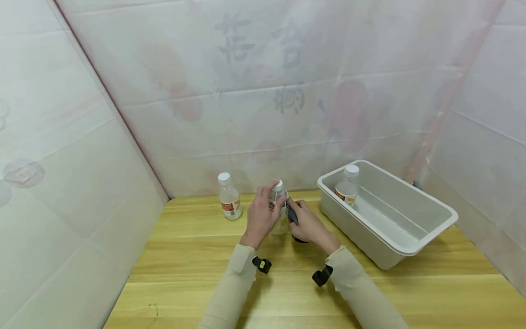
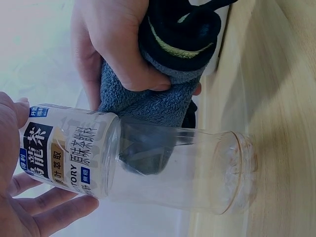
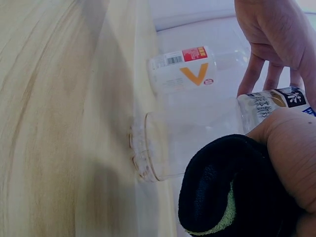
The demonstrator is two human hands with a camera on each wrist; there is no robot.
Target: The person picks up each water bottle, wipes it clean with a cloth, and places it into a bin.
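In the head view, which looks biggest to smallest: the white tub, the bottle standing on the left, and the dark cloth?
1. The white tub, by far the largest.
2. The bottle standing on the left.
3. The dark cloth, though the right hand hides most of it, so its place is unsure.

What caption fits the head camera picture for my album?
Left hand holds a clear bottle while the right hand presses a dark cloth against it.
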